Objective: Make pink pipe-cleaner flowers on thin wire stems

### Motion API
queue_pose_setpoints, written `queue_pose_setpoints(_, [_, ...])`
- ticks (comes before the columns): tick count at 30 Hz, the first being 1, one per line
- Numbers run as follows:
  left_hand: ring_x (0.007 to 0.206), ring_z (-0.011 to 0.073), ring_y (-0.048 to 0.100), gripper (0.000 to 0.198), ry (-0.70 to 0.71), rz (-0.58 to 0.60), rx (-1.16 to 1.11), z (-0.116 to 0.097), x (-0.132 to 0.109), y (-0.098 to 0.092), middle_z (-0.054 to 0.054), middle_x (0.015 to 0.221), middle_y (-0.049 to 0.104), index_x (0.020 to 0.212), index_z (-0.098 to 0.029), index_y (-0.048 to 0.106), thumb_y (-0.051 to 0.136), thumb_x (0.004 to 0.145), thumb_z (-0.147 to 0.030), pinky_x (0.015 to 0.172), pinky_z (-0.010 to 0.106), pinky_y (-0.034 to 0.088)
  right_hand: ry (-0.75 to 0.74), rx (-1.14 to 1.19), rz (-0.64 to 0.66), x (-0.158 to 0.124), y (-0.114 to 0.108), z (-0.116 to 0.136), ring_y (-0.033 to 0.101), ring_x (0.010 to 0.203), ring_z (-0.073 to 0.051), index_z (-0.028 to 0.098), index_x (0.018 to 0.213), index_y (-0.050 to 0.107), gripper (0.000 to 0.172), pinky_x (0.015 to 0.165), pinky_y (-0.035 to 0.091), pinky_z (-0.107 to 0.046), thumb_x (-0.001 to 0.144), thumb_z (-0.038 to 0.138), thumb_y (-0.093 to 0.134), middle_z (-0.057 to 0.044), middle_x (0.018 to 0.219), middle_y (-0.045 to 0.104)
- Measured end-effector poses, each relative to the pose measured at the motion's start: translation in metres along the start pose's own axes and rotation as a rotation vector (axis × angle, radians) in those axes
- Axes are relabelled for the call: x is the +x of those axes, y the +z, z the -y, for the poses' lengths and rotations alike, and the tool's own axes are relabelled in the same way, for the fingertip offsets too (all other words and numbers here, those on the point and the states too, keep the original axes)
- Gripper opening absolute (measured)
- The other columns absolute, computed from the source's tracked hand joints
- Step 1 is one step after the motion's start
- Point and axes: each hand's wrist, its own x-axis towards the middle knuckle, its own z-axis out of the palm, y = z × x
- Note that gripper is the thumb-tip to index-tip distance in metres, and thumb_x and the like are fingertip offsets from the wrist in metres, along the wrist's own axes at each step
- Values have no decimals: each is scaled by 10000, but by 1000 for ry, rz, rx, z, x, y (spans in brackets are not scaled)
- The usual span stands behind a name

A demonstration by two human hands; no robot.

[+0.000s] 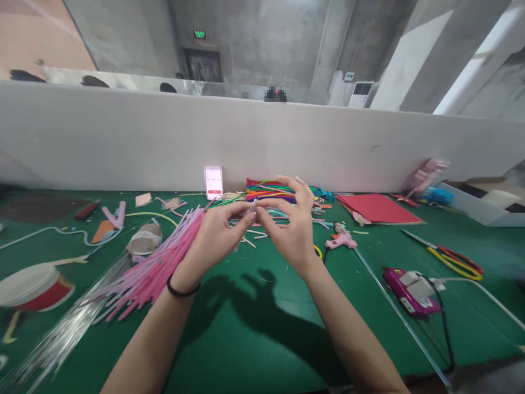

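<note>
Both hands meet above the middle of the green table. My left hand [221, 232] pinches a small pale lilac piece of pipe cleaner [254, 205] between thumb and forefinger. On its other side, my right hand [295, 232] pinches the same piece with thumb and forefinger, its other fingers raised and spread. The piece is mostly covered by the fingertips, so its shape cannot be made out. Beside my left forearm lies a bundle of pink and lilac pipe cleaners [159, 273]. Behind the hands is a pile of many-coloured pipe cleaners [266, 191].
A pink glue gun [341, 239], scissors [455, 260] and a purple power strip [410, 293] with cables are at right. Red sheets [381, 209] lie farther back. A lit phone [214, 183] leans on the white partition [143, 137]. Left are silvery wires [77, 323] and a tub [36, 287].
</note>
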Motion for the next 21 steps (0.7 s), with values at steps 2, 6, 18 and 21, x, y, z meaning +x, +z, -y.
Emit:
queue_pose_setpoints(2, [723,173,660,238,0,7,-18,0,1,0,31,774,734,968,-188,720,568,887,-353,657,264,503,2,1,11,-1,0,0,311,1360,-276,296,893,738,114,1099,282,-550,845,345,647,-19,1355,489])
queue_pose_setpoints(6, [687,157,646,209,2,12,-2,0,2,0,17,775,723,871,-193,685,533,899,-335,623,247,483,-11,0,58,-1,-6,1,322,1353,-277,292,915,737,123,1091,292,-543,844,331,646,-29,1359,491])
queue_pose_setpoints(18, [711,149,618,183,14,43,35,3,2,3,16,825,712,812,-189,647,485,880,-238,668,252,460,-12,-102,1198,117,-37,10,563,703,-175,175,811,741,322,655,411,-306,858,440,564,-37,692,626])
queue_pose_setpoints(21, [719,156,621,198,19,41,47,4,3,3,18,835,711,865,-185,653,473,893,-262,666,256,457,-20,-131,1318,130,-30,18,505,615,-143,175,761,738,290,587,362,-290,828,415,588,-15,612,571])
